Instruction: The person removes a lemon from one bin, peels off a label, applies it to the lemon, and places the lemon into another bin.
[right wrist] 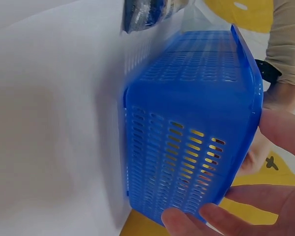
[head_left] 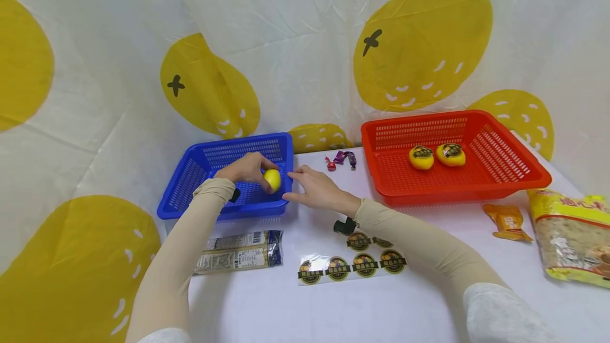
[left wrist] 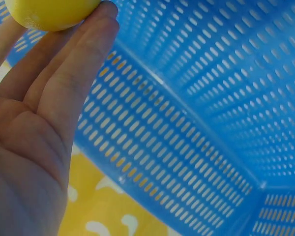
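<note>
My left hand (head_left: pixel 248 167) pinches a smooth yellow lemon (head_left: pixel 272 180) between thumb and fingers, over the right part of the blue basket (head_left: pixel 223 210). In the left wrist view the lemon (left wrist: pixel 51 12) lies at the fingertips, with the basket's slotted walls (left wrist: pixel 152 128) behind. My right hand (head_left: pixel 316 188) is at the basket's right end, its fingers spread and fairly straight. The right wrist view has thumb and fingertips right at the rim and outer wall of the blue basket (right wrist: pixel 187 98).
A red basket (head_left: pixel 452 192) at right holds two yellow fruits (head_left: pixel 421 158) bearing dark labels. Small wrapped candies (head_left: pixel 344 158) lie between the baskets. In front are a sheet of round stickers (head_left: pixel 338 269) and a long packet (head_left: pixel 238 253). An orange packet (head_left: pixel 509 222) and a bag (head_left: pixel 572 240) sit right.
</note>
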`<state>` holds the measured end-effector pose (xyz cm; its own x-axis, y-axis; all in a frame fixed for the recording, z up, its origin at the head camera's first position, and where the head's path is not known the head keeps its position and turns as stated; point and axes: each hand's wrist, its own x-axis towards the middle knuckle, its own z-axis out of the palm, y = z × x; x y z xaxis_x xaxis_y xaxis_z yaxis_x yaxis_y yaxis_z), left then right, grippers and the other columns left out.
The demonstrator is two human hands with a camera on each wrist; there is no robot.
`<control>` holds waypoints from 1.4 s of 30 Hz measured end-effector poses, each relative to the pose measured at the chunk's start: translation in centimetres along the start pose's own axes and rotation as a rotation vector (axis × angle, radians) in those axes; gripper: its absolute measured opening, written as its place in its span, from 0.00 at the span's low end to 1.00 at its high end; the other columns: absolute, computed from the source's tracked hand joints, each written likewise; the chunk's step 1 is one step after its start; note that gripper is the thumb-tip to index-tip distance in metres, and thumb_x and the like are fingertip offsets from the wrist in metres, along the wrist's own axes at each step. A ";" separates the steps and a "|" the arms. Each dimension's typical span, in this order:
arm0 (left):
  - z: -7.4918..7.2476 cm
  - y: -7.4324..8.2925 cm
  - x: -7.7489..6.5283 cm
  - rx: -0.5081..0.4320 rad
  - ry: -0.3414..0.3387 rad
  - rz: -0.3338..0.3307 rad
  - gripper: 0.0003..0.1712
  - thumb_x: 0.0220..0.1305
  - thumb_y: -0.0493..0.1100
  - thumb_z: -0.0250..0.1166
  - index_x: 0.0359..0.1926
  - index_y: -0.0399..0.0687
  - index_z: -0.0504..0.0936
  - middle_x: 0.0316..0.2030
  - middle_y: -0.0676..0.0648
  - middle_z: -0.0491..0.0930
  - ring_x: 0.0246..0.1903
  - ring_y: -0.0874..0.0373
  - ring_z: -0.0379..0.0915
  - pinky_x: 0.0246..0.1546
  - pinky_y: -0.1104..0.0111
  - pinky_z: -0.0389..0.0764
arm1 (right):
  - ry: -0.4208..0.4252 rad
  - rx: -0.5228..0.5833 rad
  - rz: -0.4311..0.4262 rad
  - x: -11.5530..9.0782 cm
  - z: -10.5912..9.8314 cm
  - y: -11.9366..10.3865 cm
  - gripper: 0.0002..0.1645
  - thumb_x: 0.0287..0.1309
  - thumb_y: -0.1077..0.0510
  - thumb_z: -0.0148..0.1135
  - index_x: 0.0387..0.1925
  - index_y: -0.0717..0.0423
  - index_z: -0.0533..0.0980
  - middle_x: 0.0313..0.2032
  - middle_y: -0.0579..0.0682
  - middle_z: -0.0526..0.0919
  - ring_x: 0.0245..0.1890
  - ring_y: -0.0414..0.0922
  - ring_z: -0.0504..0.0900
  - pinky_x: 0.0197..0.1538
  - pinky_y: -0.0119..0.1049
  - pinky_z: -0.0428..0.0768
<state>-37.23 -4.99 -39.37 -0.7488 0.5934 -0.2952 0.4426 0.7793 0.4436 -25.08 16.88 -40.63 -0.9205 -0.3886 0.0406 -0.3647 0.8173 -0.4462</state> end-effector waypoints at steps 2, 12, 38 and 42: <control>-0.2 0.0 -0.2 0.003 0.014 0.007 0.44 0.45 0.48 0.84 0.65 0.47 0.81 0.59 0.47 0.85 0.56 0.50 0.80 0.62 0.55 0.81 | 0.007 -0.012 -0.008 -0.4 -0.1 0.3 0.45 0.65 0.34 0.63 0.74 0.55 0.67 0.66 0.58 0.76 0.58 0.52 0.82 0.60 0.46 0.84; -1.3 1.0 -2.9 -0.015 0.181 0.075 0.43 0.42 0.49 0.86 0.63 0.54 0.83 0.52 0.47 0.86 0.42 0.52 0.81 0.47 0.60 0.87 | 0.027 0.008 -0.023 -4.0 -1.7 1.6 0.44 0.63 0.35 0.66 0.74 0.52 0.68 0.65 0.57 0.77 0.62 0.53 0.80 0.63 0.52 0.81; 3.6 10.6 -3.6 -0.158 0.338 0.318 0.44 0.42 0.48 0.86 0.64 0.51 0.81 0.57 0.47 0.85 0.51 0.51 0.85 0.54 0.63 0.86 | 0.022 0.346 0.067 -7.0 -3.1 4.8 0.40 0.73 0.40 0.55 0.76 0.57 0.62 0.63 0.60 0.81 0.61 0.57 0.83 0.59 0.53 0.84; 4.4 11.5 -3.0 -0.168 0.356 0.359 0.43 0.42 0.48 0.86 0.63 0.47 0.82 0.57 0.47 0.86 0.51 0.50 0.85 0.55 0.61 0.86 | 0.023 0.401 0.091 -7.2 -2.8 5.2 0.40 0.74 0.39 0.55 0.77 0.54 0.62 0.62 0.61 0.81 0.59 0.58 0.83 0.52 0.48 0.88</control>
<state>-27.73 3.07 -37.16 -0.6990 0.6888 0.1922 0.6381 0.4796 0.6023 -20.72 25.16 -40.71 -0.9511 -0.3088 0.0030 -0.2022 0.6155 -0.7618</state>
